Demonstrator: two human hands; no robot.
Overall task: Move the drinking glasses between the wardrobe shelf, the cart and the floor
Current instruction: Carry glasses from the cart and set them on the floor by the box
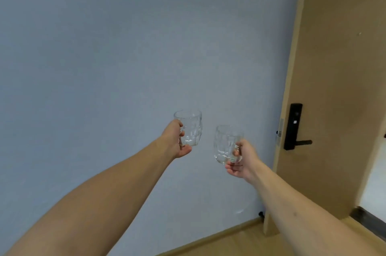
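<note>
Both arms were stretched out toward the pale blue wall, each hand carrying 1 clear dimpled glass mug in the air. The left hand had its fingers curled through the handle of the left mug, thumb tucked under near the base; that mug stood upright. The right hand gripped the handle of the right mug the same way, fingers wrapped round it, and this mug also stood about upright, a little lower than the other, at roughly 4 o'clock from it. The 2 mugs were near each other but apart, a strip of wall showing between them. Both looked empty, as far as the blur allowed.

At 3 o'clock from the mugs stood a tan wooden door, open, with a black lock plate and lever handle on its face. Down at 6 o'clock a strip of light wooden floor met the foot of the wall.
</note>
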